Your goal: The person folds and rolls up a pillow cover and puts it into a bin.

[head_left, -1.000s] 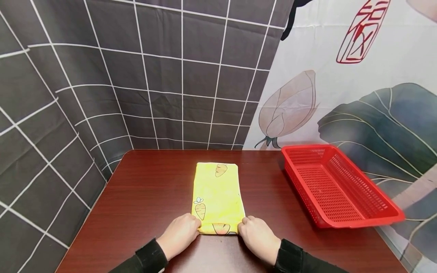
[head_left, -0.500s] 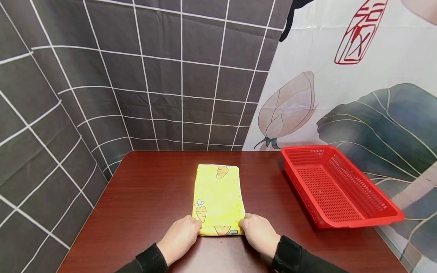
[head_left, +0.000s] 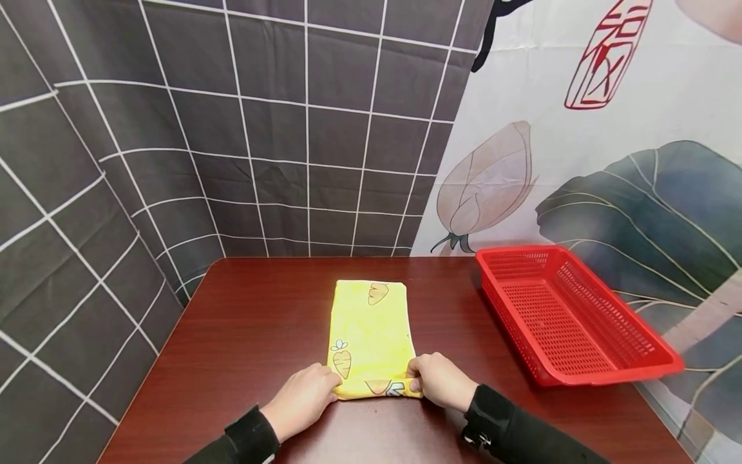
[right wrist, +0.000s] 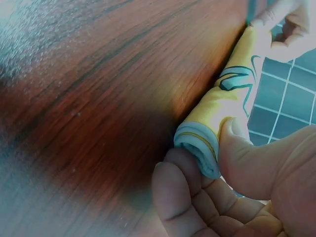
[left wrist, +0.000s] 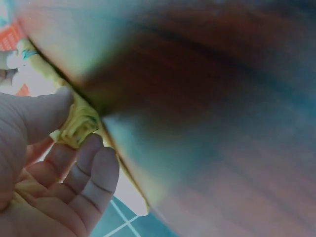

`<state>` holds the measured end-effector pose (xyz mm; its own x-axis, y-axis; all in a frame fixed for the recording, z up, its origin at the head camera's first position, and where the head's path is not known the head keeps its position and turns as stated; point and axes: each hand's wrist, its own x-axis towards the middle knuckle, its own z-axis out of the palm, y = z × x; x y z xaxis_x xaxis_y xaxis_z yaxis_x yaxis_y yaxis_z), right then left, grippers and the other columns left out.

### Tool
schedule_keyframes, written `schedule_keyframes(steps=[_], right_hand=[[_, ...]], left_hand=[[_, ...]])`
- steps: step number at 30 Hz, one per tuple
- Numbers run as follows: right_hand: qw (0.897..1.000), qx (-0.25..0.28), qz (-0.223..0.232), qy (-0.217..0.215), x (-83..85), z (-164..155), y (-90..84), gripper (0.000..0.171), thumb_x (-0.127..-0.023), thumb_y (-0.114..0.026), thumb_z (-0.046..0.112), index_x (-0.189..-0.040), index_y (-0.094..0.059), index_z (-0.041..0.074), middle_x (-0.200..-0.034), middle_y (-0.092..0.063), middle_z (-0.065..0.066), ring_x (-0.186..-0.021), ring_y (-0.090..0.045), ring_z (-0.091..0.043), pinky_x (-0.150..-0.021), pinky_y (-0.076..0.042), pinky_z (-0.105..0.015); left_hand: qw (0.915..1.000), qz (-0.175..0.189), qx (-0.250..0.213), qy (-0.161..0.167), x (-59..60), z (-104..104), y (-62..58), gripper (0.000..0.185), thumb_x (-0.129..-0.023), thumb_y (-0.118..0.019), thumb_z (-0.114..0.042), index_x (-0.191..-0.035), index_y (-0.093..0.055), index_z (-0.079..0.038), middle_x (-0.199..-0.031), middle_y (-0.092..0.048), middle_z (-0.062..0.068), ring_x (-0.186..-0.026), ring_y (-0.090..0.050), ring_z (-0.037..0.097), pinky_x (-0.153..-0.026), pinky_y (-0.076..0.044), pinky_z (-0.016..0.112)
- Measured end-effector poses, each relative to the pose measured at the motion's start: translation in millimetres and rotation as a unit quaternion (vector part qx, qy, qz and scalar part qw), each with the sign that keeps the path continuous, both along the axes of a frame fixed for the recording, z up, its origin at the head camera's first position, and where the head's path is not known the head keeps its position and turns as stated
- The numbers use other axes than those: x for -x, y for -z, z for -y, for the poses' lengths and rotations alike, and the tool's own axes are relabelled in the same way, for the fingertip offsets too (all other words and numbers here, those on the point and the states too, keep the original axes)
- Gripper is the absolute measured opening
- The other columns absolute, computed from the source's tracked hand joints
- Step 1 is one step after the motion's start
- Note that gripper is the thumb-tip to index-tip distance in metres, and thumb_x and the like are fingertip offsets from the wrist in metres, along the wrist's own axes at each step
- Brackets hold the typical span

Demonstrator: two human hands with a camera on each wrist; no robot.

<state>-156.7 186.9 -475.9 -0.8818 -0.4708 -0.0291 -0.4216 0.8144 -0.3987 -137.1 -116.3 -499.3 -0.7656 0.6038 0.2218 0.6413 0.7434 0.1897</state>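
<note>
Near hem now curled up off the table since a second ago. Left hand (head_left: 304, 398) and right hand (head_left: 440, 380) each pinch a rolled end of the yellow cloth (head_left: 371, 328), thumb over curled fingers. Keep both ends level, roll away evenly; tightness probably uneven, left wrist view blurred.

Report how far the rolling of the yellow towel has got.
Done: the yellow towel lies folded into a narrow strip on the table.
In hand: the left hand and right hand pinch its near end, curled into a first small roll.
Left: nearly the whole strip lies flat; the red basket is empty.
</note>
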Motion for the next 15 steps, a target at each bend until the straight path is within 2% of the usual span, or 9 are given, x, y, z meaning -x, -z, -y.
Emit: schedule_keyframes(steps=[6, 11, 15], right_hand=[[1.000, 0.008, 0.010, 0.008, 3.1, -0.8, 1.7, 0.025, -0.082, -0.083, 0.002, -0.073, -0.066, 0.017, -0.067, -0.057, 0.008, -0.065, -0.047, -0.008, -0.065, -0.043, -0.026], [0.999, 0.013, 0.009, 0.043, 7.1, -0.6, 3.6, 0.027, -0.083, -0.088, 0.008, -0.072, -0.064, 0.015, -0.068, -0.057, 0.005, -0.065, -0.048, -0.011, -0.064, -0.043, -0.028], [0.999, 0.006, 0.007, 0.047, 9.4, -1.7, 6.5, 0.030, -0.082, -0.089, 0.010, -0.071, -0.062, 0.015, -0.067, -0.056, 0.005, -0.064, -0.048, -0.012, -0.063, -0.043, -0.028]], left_hand=[[0.9991, 0.029, -0.029, 0.015, 3.1, 7.1, 5.4, 0.012, -0.092, -0.081, -0.016, -0.103, -0.075, -0.016, -0.104, -0.072, -0.005, -0.097, -0.065, 0.013, -0.087, -0.057, 0.033], [0.9959, 0.066, -0.062, 0.008, 4.7, 8.7, 5.2, 0.012, -0.093, -0.081, -0.018, -0.104, -0.076, -0.017, -0.105, -0.075, -0.006, -0.098, -0.067, 0.012, -0.088, -0.058, 0.034], [0.9875, 0.111, -0.111, -0.008, 7.0, 8.8, 3.0, 0.009, -0.095, -0.079, -0.017, -0.104, -0.076, -0.018, -0.102, -0.076, -0.008, -0.095, -0.067, 0.009, -0.085, -0.056, 0.034]])
